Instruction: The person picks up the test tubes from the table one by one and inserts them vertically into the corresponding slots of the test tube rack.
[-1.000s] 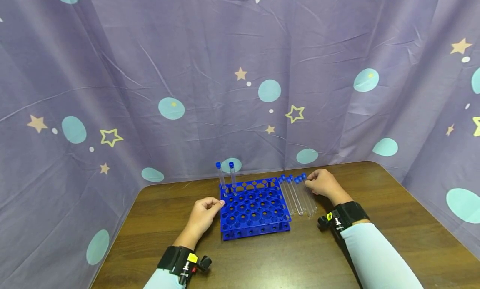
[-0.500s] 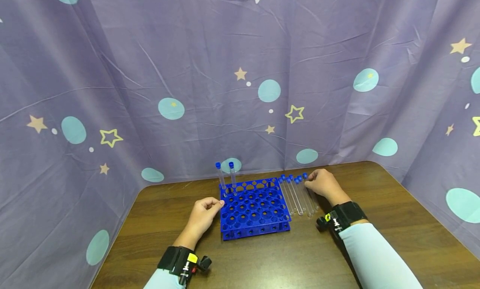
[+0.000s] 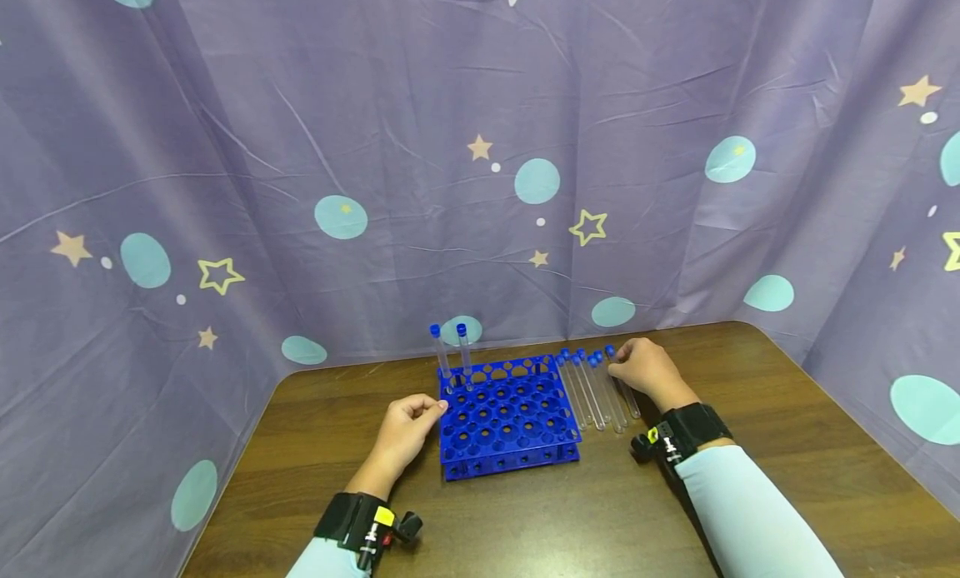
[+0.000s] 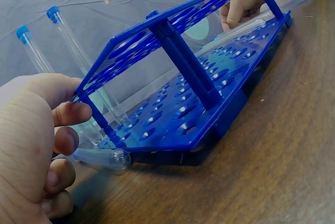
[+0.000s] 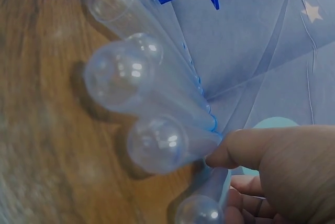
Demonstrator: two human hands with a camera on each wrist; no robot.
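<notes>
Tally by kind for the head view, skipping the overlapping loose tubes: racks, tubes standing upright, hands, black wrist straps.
Blue rack: 1
Tubes standing in it: 2
Hands: 2
Black wrist straps: 2
Total: 7

A big purple cloth hangs behind the worktop and along both its sides. It has lots of wrinkles. Blue-green spots are all over it, and two of them have a tiny yellow star inside. There are also peach stars, yellow star outlines and little white dots. The worktop is brown like wood, with round back corners and a shiny patch near the front.
</notes>
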